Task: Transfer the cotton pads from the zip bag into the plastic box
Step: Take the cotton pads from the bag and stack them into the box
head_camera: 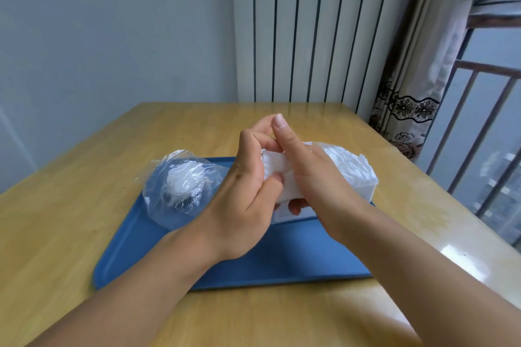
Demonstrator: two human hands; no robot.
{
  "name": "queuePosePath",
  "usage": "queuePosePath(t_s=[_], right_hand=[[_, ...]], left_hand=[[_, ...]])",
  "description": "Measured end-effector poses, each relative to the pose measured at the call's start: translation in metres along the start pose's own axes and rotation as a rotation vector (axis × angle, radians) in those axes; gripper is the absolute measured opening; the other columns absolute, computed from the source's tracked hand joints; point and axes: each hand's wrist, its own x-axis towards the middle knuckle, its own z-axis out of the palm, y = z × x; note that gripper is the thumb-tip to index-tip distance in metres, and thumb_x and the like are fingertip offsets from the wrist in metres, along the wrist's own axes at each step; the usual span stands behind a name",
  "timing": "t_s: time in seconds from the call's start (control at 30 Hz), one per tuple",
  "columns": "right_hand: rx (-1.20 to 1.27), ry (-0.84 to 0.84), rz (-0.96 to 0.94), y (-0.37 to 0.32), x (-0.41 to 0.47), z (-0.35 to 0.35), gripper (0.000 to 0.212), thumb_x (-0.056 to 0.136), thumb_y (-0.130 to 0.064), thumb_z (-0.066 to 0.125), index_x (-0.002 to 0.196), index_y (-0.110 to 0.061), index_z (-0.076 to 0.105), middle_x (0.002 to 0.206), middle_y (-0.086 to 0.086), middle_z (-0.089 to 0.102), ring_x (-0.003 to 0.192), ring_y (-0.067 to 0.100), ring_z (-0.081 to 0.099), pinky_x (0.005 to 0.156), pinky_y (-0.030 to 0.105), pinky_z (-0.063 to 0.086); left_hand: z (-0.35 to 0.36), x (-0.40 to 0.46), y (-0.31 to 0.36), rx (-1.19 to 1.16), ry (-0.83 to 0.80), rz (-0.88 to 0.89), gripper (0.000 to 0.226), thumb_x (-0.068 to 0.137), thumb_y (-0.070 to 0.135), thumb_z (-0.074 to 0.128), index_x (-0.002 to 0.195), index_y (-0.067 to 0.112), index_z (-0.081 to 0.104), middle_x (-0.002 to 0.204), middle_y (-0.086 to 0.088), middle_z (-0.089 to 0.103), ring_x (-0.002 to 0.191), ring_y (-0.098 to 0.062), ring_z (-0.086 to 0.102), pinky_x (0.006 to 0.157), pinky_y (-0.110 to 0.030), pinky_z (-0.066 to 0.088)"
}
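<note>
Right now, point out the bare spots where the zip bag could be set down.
Free: tray front strip, nearer than both hands; table left of the tray; table behind the plastic box. Crowded: tray's back, holding zip bag, box and hands.

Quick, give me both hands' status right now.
Left hand: grips a stack of cotton pads above the plastic box.
Right hand: on the same stack, fingers curled round it.

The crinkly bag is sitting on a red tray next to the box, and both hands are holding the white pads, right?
Not quite: the tray is blue, not red, as the head view shows. The rest of what you said is right.
</note>
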Motion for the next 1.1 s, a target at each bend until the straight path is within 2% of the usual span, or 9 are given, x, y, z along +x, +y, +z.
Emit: queuePosePath(t_s=[0.1,0.2,0.33,0.43,0.57,0.67,0.83,0.93,1.1], right_hand=[[-0.086,-0.141,-0.050,-0.002,0.006,-0.014,0.068,0.084,-0.073,0.054,0.101,-0.009,0.070,0.068,0.001,0.056,0.059,0.013,0.052,0.046,0.028,0.035],[0.017,-0.318,-0.105,-0.005,0.009,-0.027,0.044,0.090,-0.046,0.065,0.108,-0.006,0.066,0.077,0.006,0.058,0.062,0.013,0.051,0.046,0.025,0.037],[0.068,-0.142,-0.101,-0.009,0.014,-0.040,0.031,0.095,-0.032,0.063,0.104,-0.004,0.071,0.077,0.007,0.066,0.059,0.016,0.056,0.045,0.023,0.039],[0.079,0.085,-0.011,-0.013,0.017,-0.051,0.028,0.091,-0.039,0.069,0.078,-0.014,0.067,0.059,0.002,0.051,0.046,0.013,0.042,0.036,0.019,0.025],[-0.044,0.027,0.108,-0.009,0.016,-0.051,0.043,0.085,-0.047,0.073,0.066,-0.021,0.045,0.055,-0.003,0.026,0.044,0.013,0.018,0.037,0.018,0.015],[-0.236,-0.011,0.115,-0.002,0.017,-0.041,0.044,0.084,-0.048,0.075,0.069,-0.019,0.045,0.055,-0.004,0.026,0.045,0.014,0.020,0.041,0.022,0.016],[-0.433,0.063,0.163,0.003,0.022,-0.040,0.056,0.079,-0.049,0.079,0.053,-0.022,0.037,0.049,-0.007,0.027,0.043,0.015,0.023,0.048,0.027,0.018],[-0.601,0.151,0.151,0.005,0.024,-0.039,0.063,0.071,-0.049,0.083,0.053,-0.022,0.029,0.049,-0.007,0.022,0.049,0.017,0.022,0.054,0.030,0.017],[-0.841,0.167,0.176,0.001,0.028,-0.030,0.068,0.057,-0.048,0.088,0.052,-0.018,0.028,0.046,-0.006,0.021,0.048,0.019,0.021,0.049,0.028,0.016]], left_hand=[[-0.001,-0.001,0.002,-0.004,0.021,-0.020,0.045,0.091,-0.001,0.037,0.133,0.011,0.030,0.152,0.009,0.030,0.140,0.008,0.032,0.109,-0.012,0.031],[-0.005,0.004,0.002,-0.082,0.103,-0.006,0.041,0.089,-0.002,0.038,0.122,0.021,0.032,0.155,0.000,0.032,0.145,-0.003,0.032,0.112,-0.016,0.031],[-0.008,0.007,-0.003,-0.166,0.147,-0.020,0.046,0.089,0.022,0.049,0.129,0.036,0.032,0.150,0.003,0.039,0.144,-0.007,0.036,0.115,-0.023,0.032],[-0.017,0.008,-0.007,0.178,0.225,-0.033,0.032,0.089,0.023,0.059,0.121,0.025,0.057,0.123,0.012,0.062,0.120,0.003,0.053,0.102,-0.014,0.040],[-0.027,0.010,-0.010,0.389,0.252,-0.012,0.008,0.076,0.016,0.063,0.077,0.018,0.071,0.074,0.014,0.070,0.077,-0.005,0.065,0.071,-0.014,0.049],[-0.028,0.009,-0.009,0.418,0.198,-0.004,0.008,0.071,0.016,0.062,0.064,0.019,0.064,0.061,0.012,0.062,0.066,-0.012,0.058,0.061,-0.013,0.039],[-0.026,0.007,-0.011,0.312,0.035,-0.117,0.018,0.075,0.023,0.063,0.083,0.027,0.048,0.075,0.009,0.067,0.068,-0.016,0.053,0.060,-0.019,0.042],[-0.025,0.004,-0.016,0.401,-0.138,-0.178,0.017,0.078,0.038,0.061,0.093,0.033,0.055,0.090,0.014,0.067,0.079,-0.010,0.055,0.070,-0.027,0.047],[-0.026,0.005,-0.023,0.494,-0.296,-0.154,0.017,0.086,0.047,0.059,0.090,0.033,0.068,0.090,0.019,0.067,0.085,0.005,0.053,0.071,-0.019,0.038]])
